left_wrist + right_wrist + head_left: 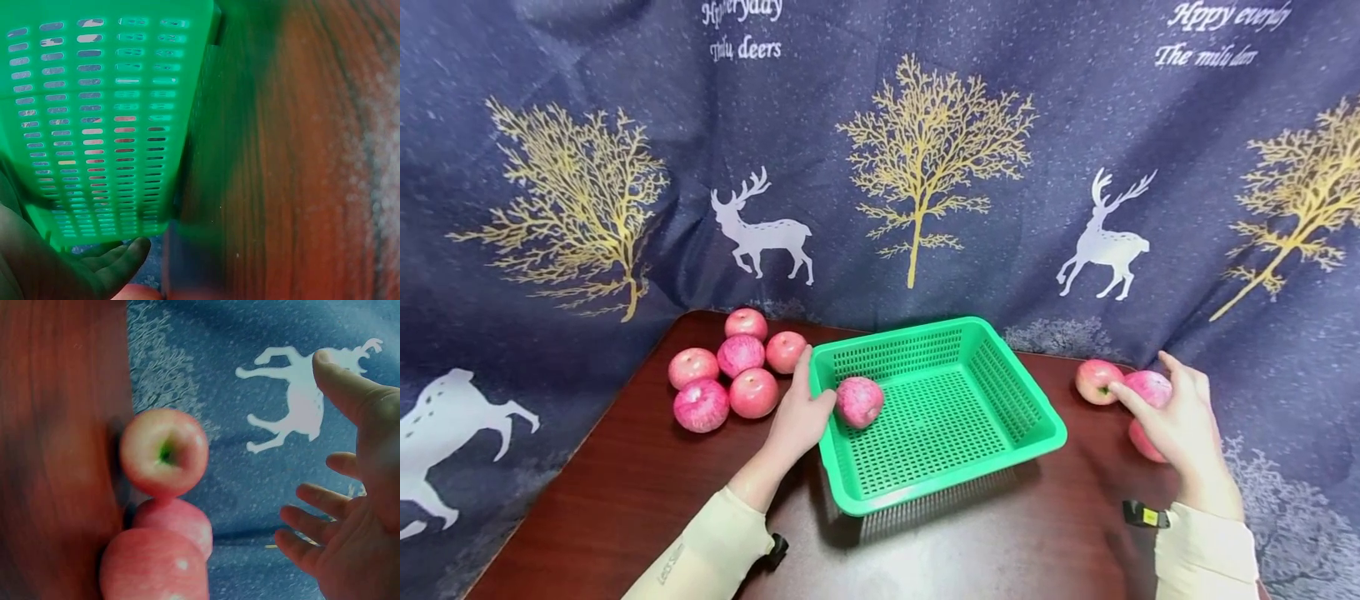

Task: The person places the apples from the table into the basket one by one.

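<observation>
A green plastic basket (pixel 936 496) stands in the middle of the table, with one red apple (pixel 860 402) inside near its left wall. My left hand (pixel 801 412) holds the basket's left rim, its thumb over the edge. From the left wrist view, the fingers (pixel 128 265) lie along the outside of the perforated wall. Over on the right, my right hand (pixel 1183 421) hovers above a small group of apples, thumb and fingers spread and holding nothing. A yellowish-red apple (pixel 164 452) with its stem hollow showing sits beside two redder apples (pixel 153 565).
Several apples (pixel 741 357) are grouped at the back left of the brown wooden table (pixel 625 475). Behind the table hangs a dark blue cloth (pixel 865 233) printed with deer and trees. The basket lies between the two apple groups.
</observation>
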`<state>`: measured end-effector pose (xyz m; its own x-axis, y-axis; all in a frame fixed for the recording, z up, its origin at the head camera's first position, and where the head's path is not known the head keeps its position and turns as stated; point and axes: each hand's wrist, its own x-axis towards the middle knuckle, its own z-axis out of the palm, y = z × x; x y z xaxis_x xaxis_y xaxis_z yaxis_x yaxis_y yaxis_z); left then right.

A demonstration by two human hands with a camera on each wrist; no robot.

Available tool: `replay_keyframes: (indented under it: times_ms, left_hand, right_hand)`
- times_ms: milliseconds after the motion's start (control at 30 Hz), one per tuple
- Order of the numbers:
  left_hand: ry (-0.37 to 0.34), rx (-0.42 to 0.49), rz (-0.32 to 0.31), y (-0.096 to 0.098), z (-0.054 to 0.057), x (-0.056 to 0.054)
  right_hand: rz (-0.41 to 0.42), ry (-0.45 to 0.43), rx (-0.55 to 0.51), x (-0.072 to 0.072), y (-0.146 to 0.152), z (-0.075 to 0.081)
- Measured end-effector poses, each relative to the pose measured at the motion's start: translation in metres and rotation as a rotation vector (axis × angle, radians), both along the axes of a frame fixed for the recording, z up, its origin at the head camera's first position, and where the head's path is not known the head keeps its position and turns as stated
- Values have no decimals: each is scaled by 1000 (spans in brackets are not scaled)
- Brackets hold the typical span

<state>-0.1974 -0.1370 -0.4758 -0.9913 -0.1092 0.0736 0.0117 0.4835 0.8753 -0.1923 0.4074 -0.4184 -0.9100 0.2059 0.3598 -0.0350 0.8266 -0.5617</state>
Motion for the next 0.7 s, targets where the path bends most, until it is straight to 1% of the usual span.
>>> replay_keyframes:
  times_ms: [33,67,167,233,267,300,400,467,500,533,567,600,667,700]
  left_hand:
    - [-7,20,-5,1,2,1]
    - [1,6,-3,1,-3,-1]
    - [20,-2,-5,-1,-10,-4]
    - [33,-15,3,-3,-17,-8]
    - [51,-27,3,-5,-25,-12]
    - [46,-16,0,-5,-25,-12]
    - [54,-31,3,-8,-32,-16]
    - [46,-20,-3,-7,-30,-15]
    - [31,-10,-2,-6,-24,-12]
    - [30,-6,-1,-6,-23,-11]
    - [40,-19,-1,-7,-27,-14]
    - [35,-12,-4,-6,-23,-12]
    - [52,-31,-5,-9,-31,-17]
    - [54,-30,-4,-9,-30,-16]
  right_hand:
    - [-6,-13,12,0,2,-1]
    - [-13,-23,24,1,5,-2]
    - [-29,-39,48,1,9,-4]
    - [-44,-43,55,1,11,-7]
    - [-52,-46,60,1,12,-8]
    - [-59,-48,64,1,13,-10]
    - [-81,-55,73,0,16,-16]
    - [-88,-55,78,-1,17,-20]
    - [-89,-53,77,-1,18,-21]
    - [-89,-51,77,-2,19,-23]
    - [-89,-49,74,-3,19,-25]
    - [-91,-46,75,-3,20,-26]
    - [-94,-49,68,-4,22,-29]
    - [-97,-53,69,-4,23,-31]
